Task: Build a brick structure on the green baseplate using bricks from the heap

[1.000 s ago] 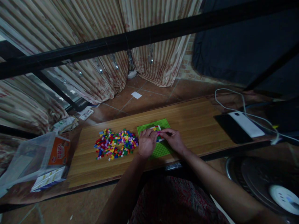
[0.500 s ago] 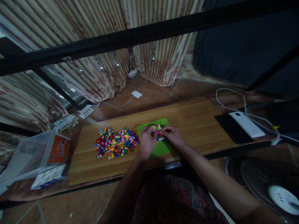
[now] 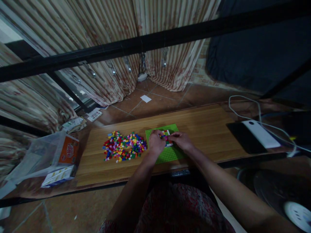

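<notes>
A green studded baseplate (image 3: 173,155) lies on the wooden board, with a small patch of coloured bricks (image 3: 167,142) edged in white near its middle. My left hand (image 3: 156,141) is over the plate's left half, fingers curled in at the patch's left side. From the right, my right hand (image 3: 181,140) reaches in with thumb and fingertips pinched together at the patch's right edge. Whatever is between the fingers of either hand is hidden or too small to name. Just left of the plate is a loose pile of small multicoloured bricks (image 3: 125,145).
The wooden board (image 3: 204,129) spans the low table. At its right lie a black and white flat device (image 3: 261,134) and a white cable (image 3: 245,97). To the left stand a clear plastic bin (image 3: 46,152) and a small box (image 3: 58,176). A dark rail (image 3: 145,45) crosses beyond.
The whole view has shifted slightly, so the scene sits a little further right. Both hands stay at the brick patch, the fingertips moved only slightly.
</notes>
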`<state>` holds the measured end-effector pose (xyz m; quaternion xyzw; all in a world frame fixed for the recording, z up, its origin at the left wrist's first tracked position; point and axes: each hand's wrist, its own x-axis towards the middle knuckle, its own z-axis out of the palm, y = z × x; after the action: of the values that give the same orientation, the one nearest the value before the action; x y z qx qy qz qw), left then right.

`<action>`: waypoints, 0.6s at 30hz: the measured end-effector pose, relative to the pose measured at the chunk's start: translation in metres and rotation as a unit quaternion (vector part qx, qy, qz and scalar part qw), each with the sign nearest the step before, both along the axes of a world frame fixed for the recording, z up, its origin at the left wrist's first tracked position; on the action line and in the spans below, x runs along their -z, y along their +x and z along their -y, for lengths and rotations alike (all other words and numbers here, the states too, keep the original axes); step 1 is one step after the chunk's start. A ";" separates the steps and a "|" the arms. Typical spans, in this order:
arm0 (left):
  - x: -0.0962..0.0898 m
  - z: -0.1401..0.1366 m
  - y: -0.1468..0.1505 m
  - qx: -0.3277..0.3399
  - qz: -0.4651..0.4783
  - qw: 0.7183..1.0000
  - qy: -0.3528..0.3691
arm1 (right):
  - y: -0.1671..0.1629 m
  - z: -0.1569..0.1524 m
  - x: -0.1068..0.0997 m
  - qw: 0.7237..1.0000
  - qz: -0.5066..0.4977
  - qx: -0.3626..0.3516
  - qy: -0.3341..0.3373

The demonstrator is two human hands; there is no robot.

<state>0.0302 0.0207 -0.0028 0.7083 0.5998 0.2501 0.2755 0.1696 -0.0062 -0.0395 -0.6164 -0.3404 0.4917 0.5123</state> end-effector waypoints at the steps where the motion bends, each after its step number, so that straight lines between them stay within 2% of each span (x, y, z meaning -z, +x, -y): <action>1: 0.000 0.001 -0.001 0.001 0.000 1.000 0.006 | 0.001 0.002 -0.001 1.000 -0.010 -0.001 0.005; 6: -0.001 0.012 -0.016 0.026 0.074 0.995 0.068 | 0.012 0.018 -0.002 0.997 -0.064 0.033 0.033; 10: -0.002 0.026 -0.055 0.003 0.140 0.979 0.148 | 0.020 0.030 0.000 0.993 -0.073 0.082 0.040; 13: 0.005 0.036 -0.100 -0.070 0.155 0.971 0.166 | 0.022 0.037 -0.005 0.991 -0.048 0.108 0.055; 15: 0.012 0.042 -0.134 -0.144 0.159 0.963 0.162 | 0.020 0.041 -0.011 0.990 -0.004 0.116 0.076; 18: 0.023 0.054 -0.185 -0.248 0.109 0.949 0.161 | 0.009 0.050 -0.022 0.988 0.077 0.088 0.100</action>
<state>-0.1545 -0.0333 -0.0261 0.5408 0.6746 0.4792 0.1509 0.1790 -0.0565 -0.0176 -0.6258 -0.3708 0.3594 0.5845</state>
